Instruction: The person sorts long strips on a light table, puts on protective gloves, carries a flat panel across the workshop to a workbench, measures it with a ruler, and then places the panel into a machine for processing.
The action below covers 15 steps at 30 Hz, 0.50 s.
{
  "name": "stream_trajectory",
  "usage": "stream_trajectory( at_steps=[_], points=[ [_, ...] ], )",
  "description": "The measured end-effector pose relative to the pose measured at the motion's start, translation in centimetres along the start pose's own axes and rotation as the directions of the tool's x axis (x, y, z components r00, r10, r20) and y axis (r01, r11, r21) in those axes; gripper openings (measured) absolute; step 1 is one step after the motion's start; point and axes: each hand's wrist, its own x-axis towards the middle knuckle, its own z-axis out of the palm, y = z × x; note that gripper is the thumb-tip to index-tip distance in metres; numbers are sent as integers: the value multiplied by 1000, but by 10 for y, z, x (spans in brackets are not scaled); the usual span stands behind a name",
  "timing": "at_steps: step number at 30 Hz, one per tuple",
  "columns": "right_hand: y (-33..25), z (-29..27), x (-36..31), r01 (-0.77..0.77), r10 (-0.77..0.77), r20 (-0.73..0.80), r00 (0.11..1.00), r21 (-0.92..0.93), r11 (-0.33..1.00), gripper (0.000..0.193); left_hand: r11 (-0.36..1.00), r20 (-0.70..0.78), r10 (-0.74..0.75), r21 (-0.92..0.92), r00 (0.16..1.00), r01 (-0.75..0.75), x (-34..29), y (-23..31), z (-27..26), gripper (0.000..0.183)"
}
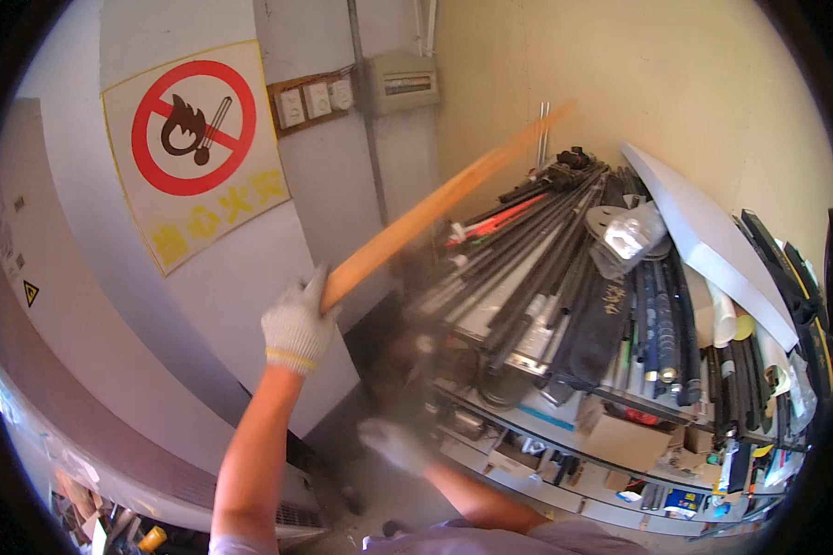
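My left hand (298,326), in a white knit glove with a yellow cuff band, is raised and closed round the lower end of a long, flat wooden strip (426,217). The strip slants up and to the right, its far end in front of the yellowish wall. Lower down, my right hand (393,446), also gloved, hangs apart from the strip beside the shelf's left end. Motion smears its fingers, and I cannot make out anything in it.
A shelf rack on the right bears a heap of dark rods (551,250), a black fabric case (597,328) and a white curved panel (713,236). Boxes and small parts fill its lower shelves. A no-open-flame sign (194,139), wall sockets (317,100) and a large pale cabinet (60,305) are left.
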Motion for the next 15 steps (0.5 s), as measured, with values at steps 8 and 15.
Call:
stream_trajectory(
  at_steps=[8,15],
  points=[
    [-131,-17,255,176,-273,-173,946,984,-14,69,77,678,-211,-707,705,703,-61,-120,38,77],
    [-125,-64,365,397,-95,-386,918,899,185,41,343,600,-7,-750,800,566,-11,-143,77,79]
  ],
)
